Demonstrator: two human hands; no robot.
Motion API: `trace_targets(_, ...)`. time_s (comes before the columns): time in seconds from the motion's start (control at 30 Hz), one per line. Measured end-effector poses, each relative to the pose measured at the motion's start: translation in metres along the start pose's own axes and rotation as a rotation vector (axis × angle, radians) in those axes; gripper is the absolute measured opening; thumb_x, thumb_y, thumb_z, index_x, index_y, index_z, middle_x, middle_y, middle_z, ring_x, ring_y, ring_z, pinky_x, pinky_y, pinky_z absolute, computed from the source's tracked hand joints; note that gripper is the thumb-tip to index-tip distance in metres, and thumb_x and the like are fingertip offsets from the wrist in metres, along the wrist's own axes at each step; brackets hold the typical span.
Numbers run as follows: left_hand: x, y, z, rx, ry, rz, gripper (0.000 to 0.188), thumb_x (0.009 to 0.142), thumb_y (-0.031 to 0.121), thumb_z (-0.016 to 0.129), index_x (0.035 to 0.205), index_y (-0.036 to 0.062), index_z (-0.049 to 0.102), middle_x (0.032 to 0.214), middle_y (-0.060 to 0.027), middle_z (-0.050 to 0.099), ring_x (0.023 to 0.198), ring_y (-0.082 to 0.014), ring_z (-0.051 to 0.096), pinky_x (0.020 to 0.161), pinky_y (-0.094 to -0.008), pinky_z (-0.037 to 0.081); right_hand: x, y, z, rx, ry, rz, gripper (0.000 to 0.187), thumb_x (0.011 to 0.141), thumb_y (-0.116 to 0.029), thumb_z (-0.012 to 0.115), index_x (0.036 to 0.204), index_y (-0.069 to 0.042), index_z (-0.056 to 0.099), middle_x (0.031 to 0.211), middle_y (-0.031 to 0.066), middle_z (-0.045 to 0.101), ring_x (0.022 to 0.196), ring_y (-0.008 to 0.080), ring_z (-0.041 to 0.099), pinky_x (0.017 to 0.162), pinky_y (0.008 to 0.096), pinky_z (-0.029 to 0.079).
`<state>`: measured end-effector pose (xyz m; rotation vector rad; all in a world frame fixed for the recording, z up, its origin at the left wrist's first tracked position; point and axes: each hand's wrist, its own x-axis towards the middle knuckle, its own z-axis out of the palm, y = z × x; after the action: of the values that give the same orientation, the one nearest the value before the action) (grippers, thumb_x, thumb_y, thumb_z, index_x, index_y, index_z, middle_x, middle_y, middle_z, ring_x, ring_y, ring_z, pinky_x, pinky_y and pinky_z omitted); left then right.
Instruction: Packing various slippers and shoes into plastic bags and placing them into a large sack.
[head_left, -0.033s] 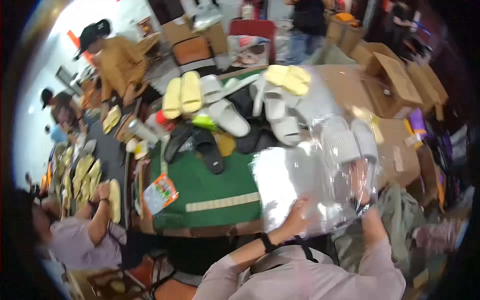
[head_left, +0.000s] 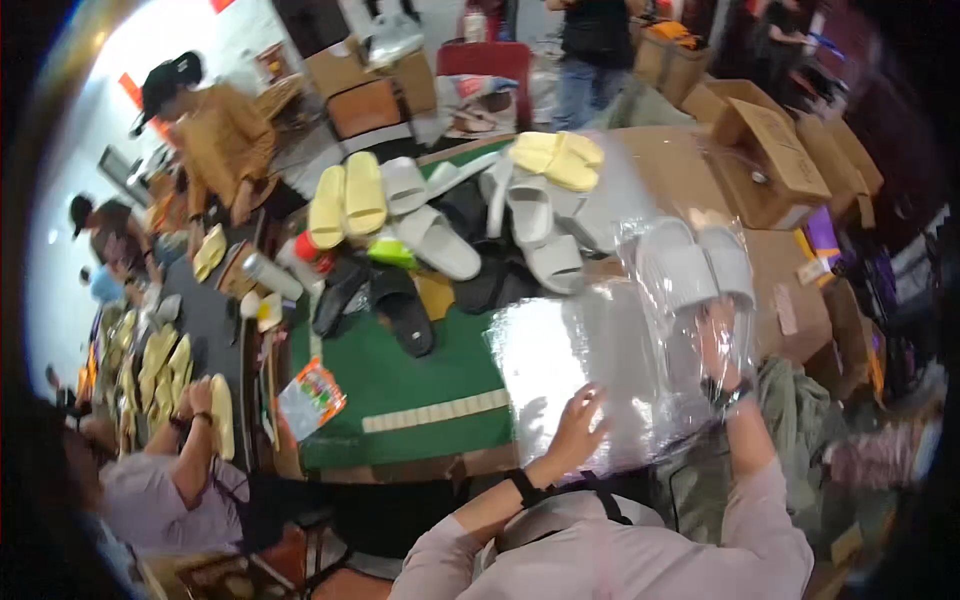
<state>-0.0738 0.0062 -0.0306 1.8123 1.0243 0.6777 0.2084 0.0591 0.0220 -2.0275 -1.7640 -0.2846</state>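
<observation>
Under the spread fingers of the left hand point(head_left: 577, 428) lay a stack of clear, glossy plastic bags point(head_left: 590, 385), flat on the near edge of the green-covered worktop point(head_left: 400, 385). Those fingers were wide and pressed down on the top sheet. Up and to the right, the right hand point(head_left: 722, 345) was pushed inside a see-through plastic bag point(head_left: 690, 300) holding a pair of pale grey foam slides point(head_left: 695, 268); the film blurred its fingers, so I could not tell whether they gripped the slides or only steadied them. The filled bag stood tilted, just above the stack. The slippery film was the risk: the top sheets could slide off the worktop edge, or the slides could drop out if the bag tipped further. The heap of loose grey, yellow and black slides point(head_left: 450, 230) lay beyond the fingertips, near enough to be knocked.
</observation>
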Motion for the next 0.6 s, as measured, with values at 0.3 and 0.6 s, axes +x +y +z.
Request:
trace_targets(0.3, 0.04, -0.066, 0.006, 0.462, -0.331, -0.279, 0.041, 0.086, 0.039, 0.053, 0.109, 0.0052, 0.061, 0.097, -0.0199, 0.062, 0.094, -0.0352, 0.058, 0.081, -0.0426, 0.045, 0.104, 0.182, 0.019, 0.196, -0.193, 0.084, 0.037, 0.08, -0.011, 0.052, 0.116, -0.002, 0.054, 0.109, 0.0233, 0.059, 0.102, 0.035, 0.056, 0.086, 0.0384, 0.043)
trace_targets(0.6, 0.252, -0.105, -0.136, 0.373, 0.713, -0.136, 0.063, 0.079, 0.028, 0.066, 0.124, -0.0077, 0.039, 0.12, -0.028, 0.047, 0.113, -0.0412, 0.043, 0.096, -0.0423, 0.035, 0.016, 0.09, 0.036, 0.192, 0.179, 0.306, 0.026, 0.079, -0.005, 0.051, 0.104, 0.0, 0.057, 0.104, 0.0207, 0.057, 0.096, 0.0388, 0.052, 0.083, 0.0435, 0.041)
